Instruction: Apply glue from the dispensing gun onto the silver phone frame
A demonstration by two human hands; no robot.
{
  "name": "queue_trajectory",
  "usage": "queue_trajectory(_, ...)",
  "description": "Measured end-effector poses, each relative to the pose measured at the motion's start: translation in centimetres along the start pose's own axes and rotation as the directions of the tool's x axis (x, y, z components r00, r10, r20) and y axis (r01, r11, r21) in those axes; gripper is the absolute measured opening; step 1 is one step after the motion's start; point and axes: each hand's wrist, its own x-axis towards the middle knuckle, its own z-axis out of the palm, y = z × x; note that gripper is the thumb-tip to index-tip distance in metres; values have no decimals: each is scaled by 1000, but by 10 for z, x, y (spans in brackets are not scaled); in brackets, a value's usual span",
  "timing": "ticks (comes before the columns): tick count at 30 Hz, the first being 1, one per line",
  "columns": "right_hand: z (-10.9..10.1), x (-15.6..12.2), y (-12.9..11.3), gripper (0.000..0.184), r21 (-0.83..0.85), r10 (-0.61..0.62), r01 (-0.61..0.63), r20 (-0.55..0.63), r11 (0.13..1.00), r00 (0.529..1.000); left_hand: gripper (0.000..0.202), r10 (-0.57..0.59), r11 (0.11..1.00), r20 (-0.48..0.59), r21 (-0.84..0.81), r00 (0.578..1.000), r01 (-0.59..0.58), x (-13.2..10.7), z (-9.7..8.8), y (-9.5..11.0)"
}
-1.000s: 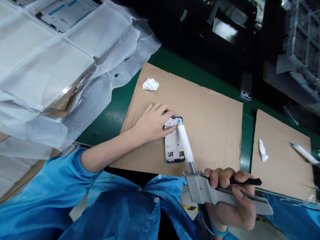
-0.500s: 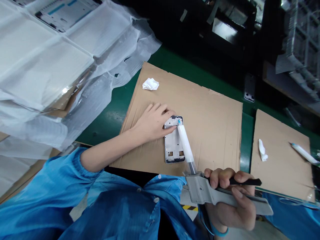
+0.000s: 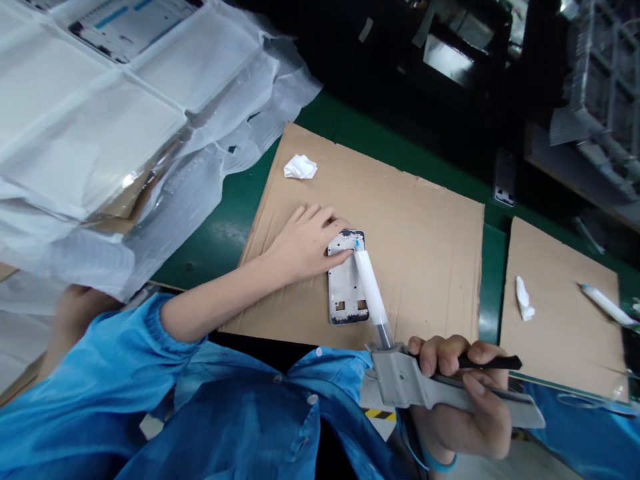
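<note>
A phone middle frame (image 3: 349,287), pale inside with dark ends, lies on a brown cardboard sheet (image 3: 425,267). My left hand (image 3: 310,243) grips its far left part, thumb laid across the inside and fingers at the far edge. In my right hand (image 3: 470,393) is a grey dispensing gun (image 3: 400,377), its black lever under my closed fingers. A white syringe (image 3: 371,283) runs from the gun to the far end of the frame, and its blue tip is at or just above the surface; contact cannot be made out.
Crumpled white tissue (image 3: 301,167) lies on the cardboard. Wrapped divided trays (image 3: 220,60) stand at left, one holding phone frames. To the right, a second cardboard sheet (image 3: 555,267) bears tissue and another syringe (image 3: 607,305). Another person's hand (image 3: 83,310) is at lower left.
Another person's hand has come into view at lower left. The separate phone frame at the back right has shifted slightly right. Both my hands stay almost in place.
</note>
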Motion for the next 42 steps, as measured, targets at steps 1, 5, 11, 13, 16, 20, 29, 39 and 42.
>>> queue_trajectory(1, 0, 0, 0, 19, 3, 3, -3, 1, 1000, 1000, 38, -1, 1000, 1, -2, 1000, 1, 0, 0, 0)
queue_trajectory(5, 0, 3, -1, 20, 9, 9, -9, 7, 1000, 1000, 38, 0, 1000, 6, -3, 1000, 0, 1, 0, 0)
queue_trajectory(11, -1, 10, 0, 23, 8, 14, -14, 3, 1000, 1000, 39, 1, 1000, 12, 0, 1000, -1, 0, -2, 1)
queue_trajectory(13, -3, 12, -1, 24, 14, 27, -28, 14, 1000, 1000, 39, 0, 1000, 14, 2, 1000, 0, 0, -2, 0)
queue_trajectory(16, -6, 15, -1, 24, 20, 44, -44, 7, 999, 999, 39, -2, 1000, 21, 4, 1000, 2, 0, -2, 0)
queue_trajectory(20, -9, 19, 0, 28, 17, 65, -66, 16, 998, 998, 39, -11, 1000, 29, -1, 1000, 11, 0, -2, -1)
queue_trajectory(29, -17, 27, 2, 29, 30, 103, -103, 26, 994, 994, 37, -18, 1000, 31, -11, 999, 18, 1, -4, 0)
queue_trajectory(39, -19, 33, 4, 29, 69, 97, -101, 54, 993, 994, 38, -23, 999, 32, -21, 999, 23, 2, -4, 0)
queue_trajectory(42, -19, 34, 5, 29, 79, 90, -95, 70, 992, 993, 37, -23, 1000, 32, -21, 999, 24, 2, -4, -1)
